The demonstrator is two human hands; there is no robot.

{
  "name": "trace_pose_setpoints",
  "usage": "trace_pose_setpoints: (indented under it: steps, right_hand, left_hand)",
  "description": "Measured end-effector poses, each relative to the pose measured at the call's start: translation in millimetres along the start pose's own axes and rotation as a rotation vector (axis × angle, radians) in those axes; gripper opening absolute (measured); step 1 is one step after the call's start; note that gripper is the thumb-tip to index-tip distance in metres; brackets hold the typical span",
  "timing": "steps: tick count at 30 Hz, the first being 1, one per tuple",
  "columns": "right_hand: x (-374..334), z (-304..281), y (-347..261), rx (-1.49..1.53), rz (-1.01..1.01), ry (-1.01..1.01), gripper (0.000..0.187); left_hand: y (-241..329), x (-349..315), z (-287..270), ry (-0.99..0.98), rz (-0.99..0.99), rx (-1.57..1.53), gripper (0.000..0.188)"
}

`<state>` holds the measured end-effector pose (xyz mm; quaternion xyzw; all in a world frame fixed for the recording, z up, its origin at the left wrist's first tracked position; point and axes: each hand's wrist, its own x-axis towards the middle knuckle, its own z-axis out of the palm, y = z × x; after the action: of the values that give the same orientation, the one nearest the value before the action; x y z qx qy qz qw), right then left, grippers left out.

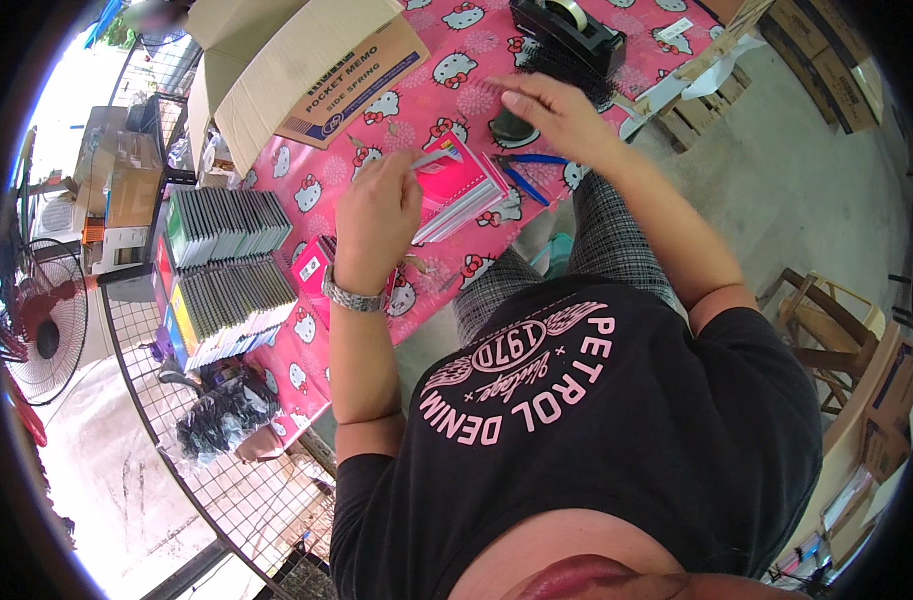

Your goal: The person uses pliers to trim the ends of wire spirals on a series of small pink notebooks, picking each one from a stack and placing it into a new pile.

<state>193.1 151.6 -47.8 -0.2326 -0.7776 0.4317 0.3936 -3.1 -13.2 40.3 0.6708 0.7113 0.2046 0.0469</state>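
A small stack of pink-covered notebooks (460, 190) lies near the table's edge in front of me. My left hand (379, 205), a metal watch on its wrist, is closed at the stack's left side. A thin pale strip (438, 158) sticks out from its fingers over the top cover; its far end is hard to make out. My right hand (562, 115) is raised with fingers stretched out, above a dark rounded object (514, 126) and beside a heap of black wire coils (565, 82). Blue-handled pliers (527, 178) lie open right of the notebooks.
A black tape dispenser (574, 32) stands at the back. An open cardboard box (312, 80) is at the far left. Rows of stacked spiral notebooks (232, 270) stand left on the pink patterned tablecloth (307, 195). More pink notebooks (314, 262) lie beside my left wrist.
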Motion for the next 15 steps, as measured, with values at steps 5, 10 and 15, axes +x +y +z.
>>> trace_pose_setpoints:
  steps: [5,10,15]
  right_hand:
    - [-38,41,-51,0.425,0.303,-0.041,0.037]
    - [-48,76,-45,0.114,-0.073,0.104,0.039]
    - [-7,17,-45,-0.045,-0.146,-0.204,0.03]
  left_hand:
    - [1,5,26,0.165,0.037,0.283,0.024]
    - [6,3,38,0.207,0.037,0.197,0.025]
    - [4,-3,29,0.166,0.11,0.095,0.021]
